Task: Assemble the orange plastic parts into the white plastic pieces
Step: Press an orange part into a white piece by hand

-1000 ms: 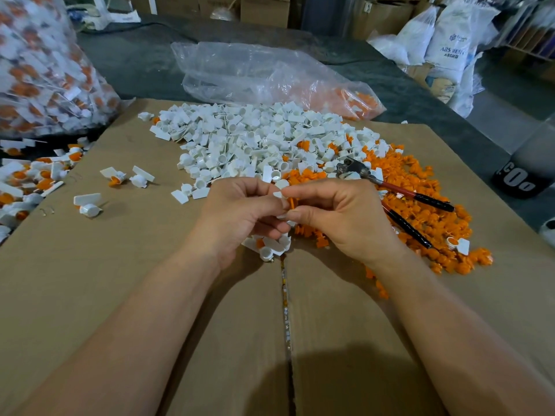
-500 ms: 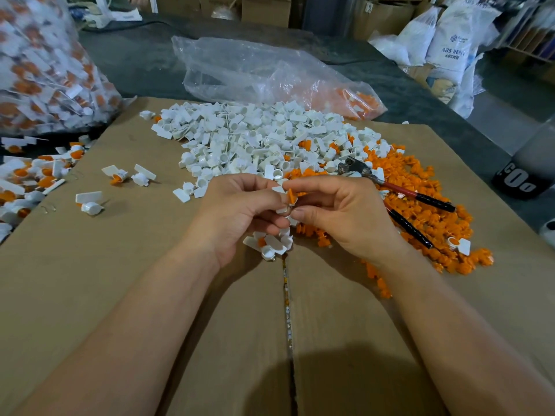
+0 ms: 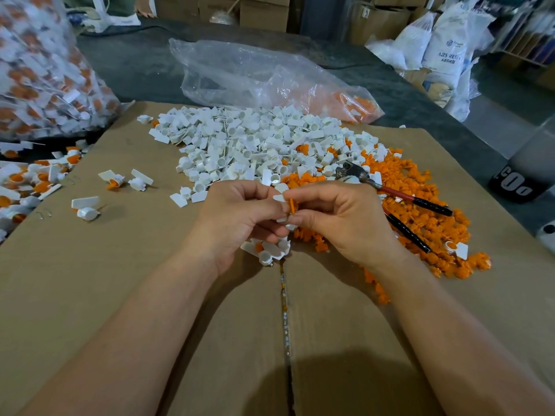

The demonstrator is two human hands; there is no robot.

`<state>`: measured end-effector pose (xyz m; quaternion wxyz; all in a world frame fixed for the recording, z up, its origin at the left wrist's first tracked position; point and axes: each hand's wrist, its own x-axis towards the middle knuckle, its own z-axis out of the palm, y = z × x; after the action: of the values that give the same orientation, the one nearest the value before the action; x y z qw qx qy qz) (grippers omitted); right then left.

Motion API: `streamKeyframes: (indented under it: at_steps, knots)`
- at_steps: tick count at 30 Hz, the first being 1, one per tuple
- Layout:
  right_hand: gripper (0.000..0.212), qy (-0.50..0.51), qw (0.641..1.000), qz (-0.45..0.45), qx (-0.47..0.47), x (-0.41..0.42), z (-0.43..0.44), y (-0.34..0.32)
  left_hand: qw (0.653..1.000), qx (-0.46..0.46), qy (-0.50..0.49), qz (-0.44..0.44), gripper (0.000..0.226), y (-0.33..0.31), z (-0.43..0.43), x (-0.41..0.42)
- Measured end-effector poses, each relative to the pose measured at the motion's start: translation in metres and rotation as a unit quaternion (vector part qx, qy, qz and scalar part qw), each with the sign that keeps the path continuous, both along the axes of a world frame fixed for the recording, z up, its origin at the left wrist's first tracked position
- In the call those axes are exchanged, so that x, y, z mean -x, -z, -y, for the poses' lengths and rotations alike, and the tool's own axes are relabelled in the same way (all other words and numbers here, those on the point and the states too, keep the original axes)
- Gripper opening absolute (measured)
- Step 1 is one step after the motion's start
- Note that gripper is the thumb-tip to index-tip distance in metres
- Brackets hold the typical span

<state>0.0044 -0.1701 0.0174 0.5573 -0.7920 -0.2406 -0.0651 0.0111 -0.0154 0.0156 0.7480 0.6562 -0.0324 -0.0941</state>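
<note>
A small plastics workshop or storeroom: bulk heaps of small white plastic pieces and orange plastic parts lie on a flattened brown cardboard sheet, beside a bulging clear plastic bag of such parts. Behind stand brown cardboard boxes and white sacks printed ABS resin.

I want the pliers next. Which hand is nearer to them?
Right. The right hand lies just left of the pliers, by their handles; the left hand is farther left, beyond it.

White pieces lie in a loose heap, orange parts heaped just right of it, edges mixing. One orange part, held up edge-on, touches a small white piece, seemingly partly inserted.
</note>
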Motion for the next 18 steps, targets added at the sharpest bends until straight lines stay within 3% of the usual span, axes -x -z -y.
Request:
streamKeyframes:
  at_steps: [18]
  knots:
    - [0.036,0.010,0.998,-0.049,-0.035,-0.0038,0.0005,0.0013,0.999,0.005,-0.014,0.045,0.014,-0.0015,0.0004,0.0020]
